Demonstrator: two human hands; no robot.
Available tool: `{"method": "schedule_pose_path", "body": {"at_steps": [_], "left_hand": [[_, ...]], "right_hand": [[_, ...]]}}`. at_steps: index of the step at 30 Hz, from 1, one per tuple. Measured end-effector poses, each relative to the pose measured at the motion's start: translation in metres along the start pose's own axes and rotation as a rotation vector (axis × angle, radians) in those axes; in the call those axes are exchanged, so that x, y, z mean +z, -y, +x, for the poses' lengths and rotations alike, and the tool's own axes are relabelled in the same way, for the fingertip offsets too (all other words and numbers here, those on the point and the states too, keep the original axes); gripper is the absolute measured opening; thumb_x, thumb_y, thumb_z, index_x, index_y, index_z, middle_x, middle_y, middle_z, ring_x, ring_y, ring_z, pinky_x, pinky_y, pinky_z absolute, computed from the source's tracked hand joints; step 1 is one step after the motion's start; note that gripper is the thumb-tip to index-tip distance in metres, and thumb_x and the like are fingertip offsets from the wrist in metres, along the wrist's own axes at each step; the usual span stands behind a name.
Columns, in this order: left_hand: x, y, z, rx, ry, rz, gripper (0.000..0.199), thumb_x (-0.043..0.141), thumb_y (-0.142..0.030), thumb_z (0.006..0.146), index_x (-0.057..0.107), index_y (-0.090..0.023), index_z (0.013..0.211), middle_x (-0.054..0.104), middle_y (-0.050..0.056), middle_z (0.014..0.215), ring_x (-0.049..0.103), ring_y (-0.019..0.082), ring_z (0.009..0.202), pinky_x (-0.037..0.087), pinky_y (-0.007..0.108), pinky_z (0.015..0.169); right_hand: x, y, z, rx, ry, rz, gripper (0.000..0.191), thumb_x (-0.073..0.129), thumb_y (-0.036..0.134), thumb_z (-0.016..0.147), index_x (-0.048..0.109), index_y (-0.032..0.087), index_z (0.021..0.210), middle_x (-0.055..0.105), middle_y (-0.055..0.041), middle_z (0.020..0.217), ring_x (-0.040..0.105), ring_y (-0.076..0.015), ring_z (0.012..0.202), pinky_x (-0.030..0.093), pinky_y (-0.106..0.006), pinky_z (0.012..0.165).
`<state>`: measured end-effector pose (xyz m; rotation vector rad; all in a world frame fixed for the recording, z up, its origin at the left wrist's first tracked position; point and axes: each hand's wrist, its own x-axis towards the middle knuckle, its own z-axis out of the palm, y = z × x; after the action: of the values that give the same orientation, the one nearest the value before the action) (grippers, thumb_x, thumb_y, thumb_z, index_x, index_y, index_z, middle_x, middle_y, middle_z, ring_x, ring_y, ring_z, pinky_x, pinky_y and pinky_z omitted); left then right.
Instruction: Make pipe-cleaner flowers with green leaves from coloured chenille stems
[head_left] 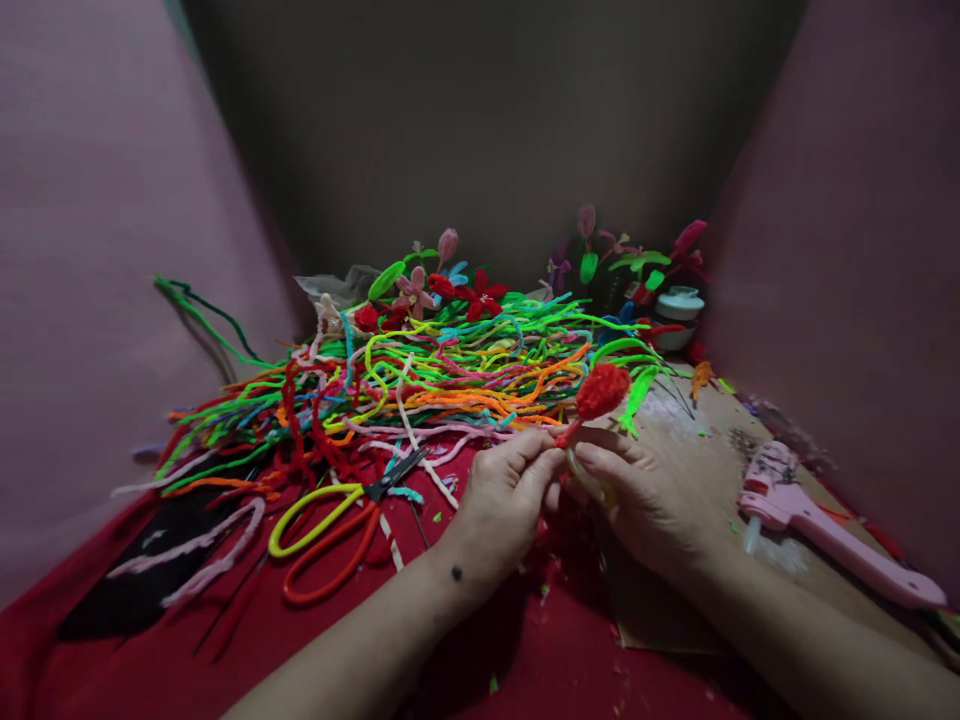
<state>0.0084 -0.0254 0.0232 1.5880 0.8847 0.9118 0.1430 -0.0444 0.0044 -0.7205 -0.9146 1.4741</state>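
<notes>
A red pipe-cleaner tulip (602, 392) stands up at a tilt above my two hands, its fuzzy bud at the top and a short red stem below. My left hand (514, 485) is closed, with thumb and forefinger pinching that stem near its lower end. Close against it, my right hand (626, 490) is closed too, its thumb pressed on a pale yellowish strip (592, 478) just beneath the flower. What kind of strip it is, I cannot make out. The fingertips of both hands nearly meet, and the lower stem is partly hidden between them.
Behind my hands lies a heap of colourful pipe cleaners (465, 370), with finished flowers (480, 295) at its back. Scissors (367, 495) with yellow and red handles lie left. A pink glue gun (825, 525) rests on a board (705, 480) at right, near a lidded jar (679, 305).
</notes>
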Motion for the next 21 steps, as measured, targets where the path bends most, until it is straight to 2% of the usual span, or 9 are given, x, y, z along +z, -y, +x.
{"method": "schedule_pose_path", "body": {"at_steps": [4,7,9,12,15,18,21], "left_hand": [[-0.001,-0.002,0.002,-0.184,0.088,-0.265,0.023,0.051,-0.03,0.082,0.051,-0.015,0.064,0.044,-0.007,0.046,0.031,0.003,0.036,0.023,0.015,0.038],[-0.002,-0.001,0.003,-0.294,0.154,-0.453,0.021,0.055,-0.032,0.08,0.052,-0.015,0.069,0.042,-0.008,0.044,0.026,0.001,0.032,0.018,0.014,0.034],[-0.004,0.001,0.003,-0.332,0.225,-0.581,0.021,0.056,-0.033,0.08,0.052,-0.015,0.072,0.041,-0.009,0.045,0.021,0.001,0.031,0.016,0.013,0.032],[-0.007,0.006,0.003,-0.341,0.329,-0.725,0.019,0.056,-0.033,0.082,0.053,-0.015,0.076,0.038,-0.01,0.044,0.015,0.0,0.031,0.017,0.012,0.031],[-0.008,0.01,0.005,-0.374,0.41,-0.844,0.016,0.053,-0.029,0.085,0.054,-0.014,0.078,0.035,-0.01,0.044,0.011,0.001,0.031,0.02,0.012,0.029],[-0.007,0.01,0.006,-0.39,0.433,-0.893,0.015,0.051,-0.026,0.085,0.054,-0.013,0.078,0.034,-0.01,0.046,0.01,0.001,0.032,0.02,0.012,0.028],[-0.006,0.006,0.006,-0.373,0.395,-0.774,0.017,0.05,-0.03,0.085,0.054,-0.014,0.078,0.035,-0.009,0.047,0.014,0.002,0.032,0.02,0.013,0.029]], "right_hand": [[-0.002,0.0,0.001,-0.013,-0.012,-0.026,0.014,0.065,0.023,0.073,0.07,0.02,0.085,0.067,-0.0014,0.075,0.06,-0.0162,0.07,0.049,-0.028,0.064],[-0.005,-0.001,0.002,-0.038,-0.07,-0.011,0.007,0.066,0.018,0.071,0.067,0.019,0.077,0.064,0.0003,0.072,0.057,-0.0142,0.071,0.046,-0.026,0.069],[-0.006,-0.002,0.002,-0.042,-0.088,0.009,0.004,0.067,0.017,0.069,0.065,0.019,0.072,0.062,0.0017,0.069,0.054,-0.0121,0.066,0.045,-0.024,0.067],[-0.008,-0.003,0.002,-0.015,-0.039,0.019,0.002,0.066,0.02,0.07,0.065,0.018,0.069,0.058,0.003,0.06,0.049,-0.0103,0.055,0.042,-0.023,0.057],[-0.009,-0.005,0.003,0.018,-0.002,0.024,0.006,0.064,0.022,0.073,0.066,0.019,0.068,0.058,0.003,0.056,0.048,-0.0103,0.051,0.04,-0.023,0.054],[-0.009,-0.006,0.004,0.01,-0.009,0.021,0.005,0.065,0.02,0.072,0.068,0.02,0.068,0.06,0.0026,0.058,0.051,-0.0114,0.053,0.042,-0.025,0.059],[-0.008,-0.008,0.004,-0.014,-0.061,-0.006,0.01,0.066,0.021,0.071,0.07,0.02,0.079,0.062,0.002,0.06,0.053,-0.0123,0.055,0.043,-0.026,0.059]]}}
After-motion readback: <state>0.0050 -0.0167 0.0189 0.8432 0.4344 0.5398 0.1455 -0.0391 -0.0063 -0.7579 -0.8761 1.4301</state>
